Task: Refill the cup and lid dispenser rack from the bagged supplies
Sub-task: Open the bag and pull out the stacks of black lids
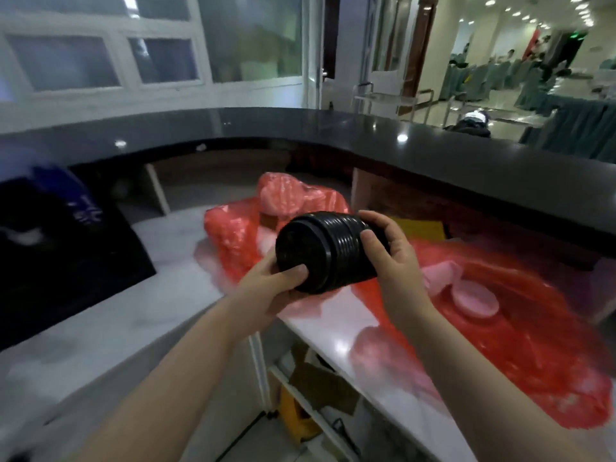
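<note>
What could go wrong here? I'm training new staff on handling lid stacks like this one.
The stack of black lids is held sideways in mid-air by the left hand and right hand only, so loose lids might slide off. The red plastic bags overhang the white counter edge and could slip.

red bag (520, 315) contents unclear, monitor (60, 255) blurred

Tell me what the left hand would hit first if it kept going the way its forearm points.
The left hand already grips the stack of black lids. Past that, its line runs up and right toward the red plastic bag on the white counter, probably; depth is unclear.
</note>
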Action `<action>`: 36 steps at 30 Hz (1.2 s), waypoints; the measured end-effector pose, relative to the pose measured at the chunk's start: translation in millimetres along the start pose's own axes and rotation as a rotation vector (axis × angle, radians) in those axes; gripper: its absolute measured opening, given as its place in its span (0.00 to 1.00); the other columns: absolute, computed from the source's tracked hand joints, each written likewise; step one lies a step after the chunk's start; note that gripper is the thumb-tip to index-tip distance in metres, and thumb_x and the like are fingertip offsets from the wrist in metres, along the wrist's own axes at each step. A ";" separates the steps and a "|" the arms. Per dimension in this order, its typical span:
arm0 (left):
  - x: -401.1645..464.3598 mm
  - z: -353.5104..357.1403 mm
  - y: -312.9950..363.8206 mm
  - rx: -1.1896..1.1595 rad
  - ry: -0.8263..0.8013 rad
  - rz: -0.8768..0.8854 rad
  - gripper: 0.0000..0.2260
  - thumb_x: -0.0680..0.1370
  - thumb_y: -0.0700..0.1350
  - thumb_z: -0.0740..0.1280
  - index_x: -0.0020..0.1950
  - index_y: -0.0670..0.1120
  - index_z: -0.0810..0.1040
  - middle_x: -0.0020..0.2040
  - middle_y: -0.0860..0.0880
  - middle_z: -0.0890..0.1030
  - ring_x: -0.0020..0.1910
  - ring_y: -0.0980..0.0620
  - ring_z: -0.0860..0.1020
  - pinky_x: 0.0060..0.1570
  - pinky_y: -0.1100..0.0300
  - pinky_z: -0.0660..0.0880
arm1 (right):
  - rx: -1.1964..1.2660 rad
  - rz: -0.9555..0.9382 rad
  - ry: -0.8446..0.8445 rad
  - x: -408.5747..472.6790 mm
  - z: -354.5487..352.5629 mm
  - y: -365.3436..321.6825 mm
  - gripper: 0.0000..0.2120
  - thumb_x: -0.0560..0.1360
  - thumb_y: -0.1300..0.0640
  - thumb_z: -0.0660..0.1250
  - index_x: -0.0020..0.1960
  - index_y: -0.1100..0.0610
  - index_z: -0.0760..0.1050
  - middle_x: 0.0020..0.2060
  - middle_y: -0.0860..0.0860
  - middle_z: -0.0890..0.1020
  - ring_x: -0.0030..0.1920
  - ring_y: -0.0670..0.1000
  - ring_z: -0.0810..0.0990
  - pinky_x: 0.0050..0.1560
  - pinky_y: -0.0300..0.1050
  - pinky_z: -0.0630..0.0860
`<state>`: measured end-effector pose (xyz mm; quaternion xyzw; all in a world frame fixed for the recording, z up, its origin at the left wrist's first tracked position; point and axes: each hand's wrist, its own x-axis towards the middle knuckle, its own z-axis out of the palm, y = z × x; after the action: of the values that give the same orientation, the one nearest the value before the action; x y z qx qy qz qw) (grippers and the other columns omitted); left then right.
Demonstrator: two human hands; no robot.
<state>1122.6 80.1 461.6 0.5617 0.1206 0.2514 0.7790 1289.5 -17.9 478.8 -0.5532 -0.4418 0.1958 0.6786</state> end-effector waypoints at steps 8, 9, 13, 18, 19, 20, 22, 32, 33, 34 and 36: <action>-172.8 -100.4 55.1 0.068 0.382 0.043 0.38 0.60 0.55 0.81 0.67 0.50 0.71 0.63 0.46 0.79 0.62 0.45 0.77 0.54 0.52 0.77 | 0.034 0.018 -0.297 -58.6 187.3 -11.8 0.21 0.70 0.45 0.64 0.63 0.42 0.71 0.64 0.51 0.71 0.66 0.49 0.71 0.69 0.55 0.67; -193.1 -110.0 59.1 0.070 0.429 0.051 0.37 0.60 0.55 0.81 0.66 0.51 0.72 0.62 0.47 0.79 0.61 0.45 0.78 0.54 0.52 0.77 | 0.038 0.012 -0.332 -66.4 208.3 -12.5 0.23 0.69 0.45 0.65 0.64 0.43 0.71 0.64 0.50 0.72 0.66 0.48 0.71 0.69 0.54 0.67; -255.6 -142.5 76.3 0.125 0.612 0.031 0.28 0.69 0.45 0.70 0.69 0.48 0.69 0.65 0.44 0.76 0.62 0.45 0.77 0.61 0.48 0.75 | 0.066 0.049 -0.502 -90.5 275.9 -11.6 0.33 0.62 0.42 0.68 0.67 0.46 0.69 0.61 0.45 0.75 0.62 0.43 0.74 0.59 0.35 0.72; -279.6 -166.4 86.0 0.204 0.739 0.068 0.25 0.70 0.47 0.72 0.65 0.52 0.70 0.62 0.49 0.79 0.59 0.51 0.79 0.56 0.55 0.77 | 0.001 0.064 -0.652 -90.0 326.1 -5.9 0.45 0.55 0.35 0.69 0.70 0.47 0.64 0.65 0.49 0.72 0.64 0.45 0.72 0.64 0.43 0.71; -277.2 -170.3 86.9 0.216 0.761 0.075 0.25 0.70 0.49 0.72 0.65 0.54 0.70 0.61 0.50 0.79 0.58 0.52 0.79 0.55 0.57 0.77 | -0.010 0.069 -0.665 -86.0 333.4 -4.5 0.48 0.54 0.33 0.70 0.71 0.47 0.64 0.66 0.49 0.71 0.65 0.46 0.71 0.66 0.46 0.70; -273.0 -174.9 87.8 0.221 0.788 0.080 0.26 0.69 0.52 0.73 0.65 0.56 0.69 0.62 0.51 0.78 0.59 0.52 0.79 0.55 0.57 0.77 | -0.016 0.076 -0.676 -80.6 340.8 -2.3 0.49 0.53 0.32 0.70 0.71 0.48 0.63 0.67 0.49 0.70 0.66 0.46 0.71 0.67 0.48 0.70; -261.6 -186.0 88.1 0.211 0.859 0.087 0.28 0.68 0.55 0.72 0.66 0.57 0.66 0.63 0.52 0.76 0.60 0.52 0.77 0.56 0.56 0.76 | 0.002 0.091 -0.688 -66.8 354.7 3.0 0.44 0.56 0.34 0.68 0.69 0.48 0.64 0.68 0.50 0.70 0.67 0.47 0.70 0.66 0.47 0.70; -164.7 -252.7 93.1 0.190 1.023 0.085 0.19 0.74 0.57 0.69 0.61 0.55 0.68 0.54 0.54 0.79 0.48 0.60 0.80 0.42 0.66 0.75 | 0.151 0.242 -0.718 30.6 397.9 68.0 0.38 0.64 0.33 0.67 0.69 0.49 0.68 0.62 0.45 0.77 0.61 0.42 0.76 0.54 0.36 0.73; -151.1 -261.0 95.1 0.175 1.026 0.083 0.18 0.76 0.54 0.68 0.62 0.53 0.68 0.54 0.54 0.79 0.46 0.60 0.81 0.39 0.68 0.75 | 0.143 0.234 -0.725 45.0 400.6 73.8 0.37 0.64 0.34 0.67 0.68 0.49 0.68 0.61 0.45 0.78 0.61 0.43 0.76 0.53 0.36 0.74; -138.4 -269.0 97.9 0.181 1.032 0.069 0.18 0.76 0.54 0.67 0.63 0.53 0.67 0.54 0.54 0.79 0.46 0.60 0.80 0.38 0.68 0.75 | 0.130 0.219 -0.748 60.2 402.6 79.5 0.36 0.63 0.36 0.68 0.68 0.49 0.68 0.60 0.45 0.78 0.60 0.43 0.77 0.54 0.38 0.75; -114.8 -285.7 104.6 0.218 1.047 0.027 0.18 0.77 0.55 0.65 0.64 0.53 0.67 0.56 0.53 0.78 0.51 0.57 0.78 0.45 0.62 0.75 | 0.101 0.179 -0.835 90.4 405.7 92.2 0.37 0.62 0.43 0.73 0.68 0.48 0.67 0.59 0.46 0.79 0.59 0.45 0.78 0.56 0.43 0.76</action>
<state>864.4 277.6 451.5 0.4401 0.5115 0.4939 0.5484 1027.1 313.4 427.3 -0.4284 -0.6187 0.4825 0.4482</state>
